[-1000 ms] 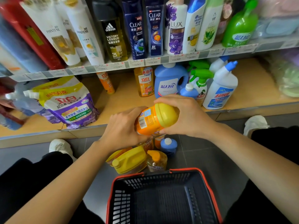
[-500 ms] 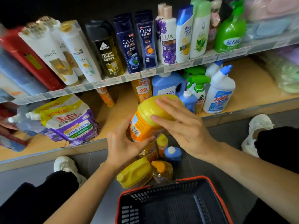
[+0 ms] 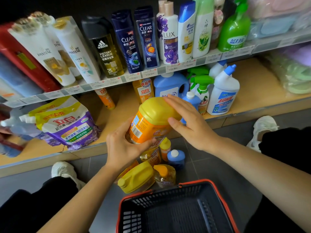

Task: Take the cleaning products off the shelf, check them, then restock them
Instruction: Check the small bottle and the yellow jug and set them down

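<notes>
At frame centre, the left hand (image 3: 123, 148) grips the base of the tilted orange plastic bottle with a yellow cap (image 3: 149, 125) while the right hand (image 3: 191, 125) lays straight fingers on the cap, seemingly mid-check; next it needs standing upright on the tan wooden lower shelf (image 3: 121, 113).

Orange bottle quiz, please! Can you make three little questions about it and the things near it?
1. True or false: the left hand holds the orange bottle round its body.
2. Where does the right hand rest? A: on the yellow cap. B: inside the basket. C: on the top shelf.
3. Fill in: the small blue bottle with a white top stands on the ___.

Key: 1 true; 2 A; 3 floor.
</notes>
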`<state>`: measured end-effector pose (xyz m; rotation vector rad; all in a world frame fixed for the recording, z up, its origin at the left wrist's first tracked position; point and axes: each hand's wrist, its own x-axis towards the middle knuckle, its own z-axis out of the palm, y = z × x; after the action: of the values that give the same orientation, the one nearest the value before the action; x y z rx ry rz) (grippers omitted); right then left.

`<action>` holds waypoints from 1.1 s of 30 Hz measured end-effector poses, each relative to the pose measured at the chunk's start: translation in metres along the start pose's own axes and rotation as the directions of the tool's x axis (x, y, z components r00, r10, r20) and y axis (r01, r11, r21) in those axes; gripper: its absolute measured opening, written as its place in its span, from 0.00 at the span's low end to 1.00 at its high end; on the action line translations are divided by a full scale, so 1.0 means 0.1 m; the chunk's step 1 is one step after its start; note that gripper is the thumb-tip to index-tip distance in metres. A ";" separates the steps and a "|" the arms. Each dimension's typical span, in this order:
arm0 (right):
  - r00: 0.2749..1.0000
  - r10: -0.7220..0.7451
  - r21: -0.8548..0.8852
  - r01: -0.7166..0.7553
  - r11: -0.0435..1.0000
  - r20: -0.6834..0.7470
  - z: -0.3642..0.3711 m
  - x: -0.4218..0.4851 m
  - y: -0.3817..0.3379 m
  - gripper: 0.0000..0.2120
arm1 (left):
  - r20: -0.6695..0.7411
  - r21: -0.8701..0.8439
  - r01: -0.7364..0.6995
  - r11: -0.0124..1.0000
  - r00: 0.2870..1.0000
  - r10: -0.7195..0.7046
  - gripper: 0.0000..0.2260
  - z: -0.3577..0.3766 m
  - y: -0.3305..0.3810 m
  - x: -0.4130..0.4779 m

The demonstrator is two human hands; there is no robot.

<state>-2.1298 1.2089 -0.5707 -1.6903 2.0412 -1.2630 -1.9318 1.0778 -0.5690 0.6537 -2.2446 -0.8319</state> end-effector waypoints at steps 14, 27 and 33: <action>0.923 0.224 0.277 -0.136 0.951 -0.314 -0.05 0.07 0.23 0.08 | 0.026 -0.396 0.210 0.894 0.976 -0.218 0.28 -0.07 -0.03 0.02; 0.760 0.379 0.715 -0.638 0.284 0.528 0.46 -0.32 0.22 0.22 | 0.196 -0.825 0.413 0.386 0.849 -0.490 0.19 -0.02 -0.02 0.14; 0.840 0.337 0.847 -0.501 0.176 0.426 0.08 -0.37 0.28 0.06 | 0.384 -0.785 0.519 0.340 0.837 -0.390 0.23 0.26 -0.12 0.28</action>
<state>-2.1328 1.2375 -0.6087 -0.5111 1.0057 -1.5432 -1.9665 1.0619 -0.5815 0.7052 -1.3368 -2.1680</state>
